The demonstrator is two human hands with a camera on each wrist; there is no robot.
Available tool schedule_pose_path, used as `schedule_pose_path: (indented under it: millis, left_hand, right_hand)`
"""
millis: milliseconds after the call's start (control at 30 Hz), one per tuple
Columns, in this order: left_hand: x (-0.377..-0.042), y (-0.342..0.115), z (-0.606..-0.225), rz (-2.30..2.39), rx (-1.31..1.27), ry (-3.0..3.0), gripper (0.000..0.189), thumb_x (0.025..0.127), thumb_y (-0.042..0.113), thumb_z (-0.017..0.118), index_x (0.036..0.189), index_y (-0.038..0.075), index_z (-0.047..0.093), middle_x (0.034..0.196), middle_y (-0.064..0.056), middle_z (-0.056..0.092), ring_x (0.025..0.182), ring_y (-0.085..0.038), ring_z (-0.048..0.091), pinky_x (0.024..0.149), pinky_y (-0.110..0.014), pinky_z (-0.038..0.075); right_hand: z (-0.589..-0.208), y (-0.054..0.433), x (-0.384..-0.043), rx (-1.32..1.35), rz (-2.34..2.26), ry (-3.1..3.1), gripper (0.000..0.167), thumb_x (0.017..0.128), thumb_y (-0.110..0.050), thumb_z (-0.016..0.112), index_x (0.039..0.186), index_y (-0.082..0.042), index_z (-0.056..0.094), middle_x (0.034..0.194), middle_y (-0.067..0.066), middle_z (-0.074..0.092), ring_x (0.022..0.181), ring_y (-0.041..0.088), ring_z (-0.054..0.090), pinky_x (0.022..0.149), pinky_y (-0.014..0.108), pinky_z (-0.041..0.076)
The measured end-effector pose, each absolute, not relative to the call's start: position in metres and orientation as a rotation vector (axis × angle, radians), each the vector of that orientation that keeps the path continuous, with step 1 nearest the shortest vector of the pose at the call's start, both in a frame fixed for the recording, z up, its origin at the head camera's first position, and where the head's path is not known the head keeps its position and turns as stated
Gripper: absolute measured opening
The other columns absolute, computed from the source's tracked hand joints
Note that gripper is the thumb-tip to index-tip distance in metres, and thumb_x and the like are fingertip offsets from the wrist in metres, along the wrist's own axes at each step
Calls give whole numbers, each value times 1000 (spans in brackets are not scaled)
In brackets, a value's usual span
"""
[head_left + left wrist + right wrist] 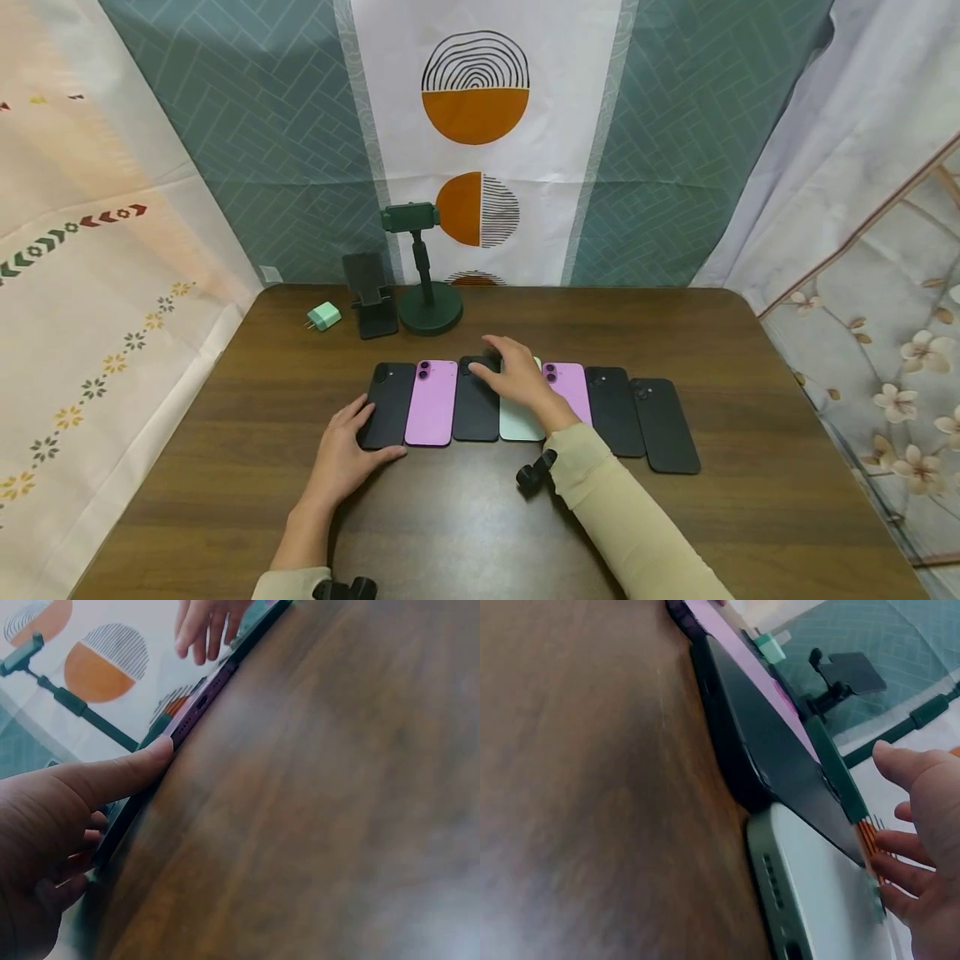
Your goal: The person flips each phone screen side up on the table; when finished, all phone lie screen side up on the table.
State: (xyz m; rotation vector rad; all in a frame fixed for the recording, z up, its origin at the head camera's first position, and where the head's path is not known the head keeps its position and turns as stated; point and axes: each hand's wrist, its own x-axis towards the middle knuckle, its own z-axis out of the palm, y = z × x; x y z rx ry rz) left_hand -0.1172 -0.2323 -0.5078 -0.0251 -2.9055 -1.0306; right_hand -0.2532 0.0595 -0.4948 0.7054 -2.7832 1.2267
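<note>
Several phones lie back up in a side-by-side row. My left hand (347, 454) is at the leftmost black phone (390, 406), its fingers along the left edge. In the left wrist view the left thumb (124, 771) touches the row's near edge, by the pink phone's (196, 705) charging port. My right hand (517, 379) reaches over the mint phone (521, 421) and the black phone (476, 410) beside it, covering their top parts. In the right wrist view the right fingers (909, 866) are spread and relaxed, holding nothing; whether they touch the mint phone I cannot tell.
Right of the mint phone lie another pink phone (576, 392) and two black phones, the last (667, 429) slightly turned. Behind the row stand a dark green phone stand (431, 310), a black folding stand (371, 292) and a mint charger plug (324, 316). The wooden table's (757, 400) back edge meets hanging cloth.
</note>
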Motion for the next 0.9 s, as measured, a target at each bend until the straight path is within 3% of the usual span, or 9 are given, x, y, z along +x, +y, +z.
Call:
schedule_pose_path:
  millis: [500,900]
  left_hand:
    - [-119,-234,-508,-1024,-17,-2902,99,71,48,91,142,-9,52,153,-24,43,136,-42,39,109,-60,38]
    - [-119,-235,-508,-1011,-15,-2869,106,66,45,94,142,-13,49,150,-28,45,135,-47,41,110,-63,36]
  right_hand:
    - [-500,10,-270,920,1180,-2779,47,97,-26,71,136,-2,62,130,12,66,123,29,59,110,44,43]
    - [-500,-28,-269,1110,1101,-2797,45,96,-25,72,134,-4,64,133,10,66,128,28,57,113,42,39]
